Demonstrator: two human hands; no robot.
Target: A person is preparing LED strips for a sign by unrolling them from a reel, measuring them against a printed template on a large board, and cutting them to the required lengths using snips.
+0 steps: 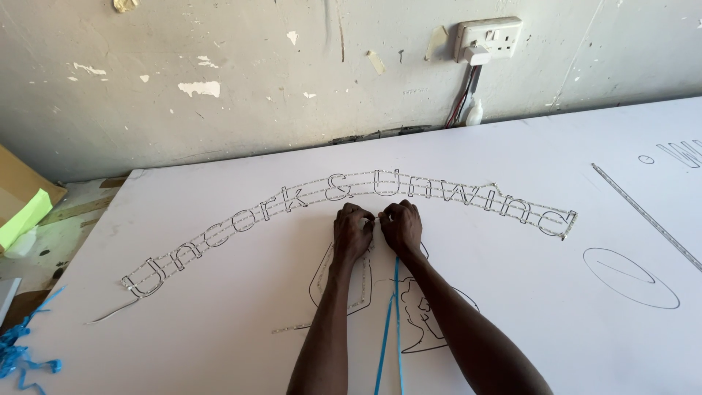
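Note:
A large white board [219, 307] lies flat, carrying an arched line of outlined lettering [307, 194] filled with a thin strip, and outlined drawings below it. My left hand [352, 232] and my right hand [401, 225] rest side by side just under the middle of the arch, fingers curled and pinching at the board. A thin blue strip [390, 322] runs from between my hands down toward me between my forearms. Which hand grips its end is hidden by my knuckles.
A wall socket with a plug and cables [486, 40] sits on the scuffed wall behind. A long metal ruler [643, 216] lies on the board at right, near an oval outline [630, 276]. Blue strip scraps [22, 351] and a cardboard box [22, 194] are at left.

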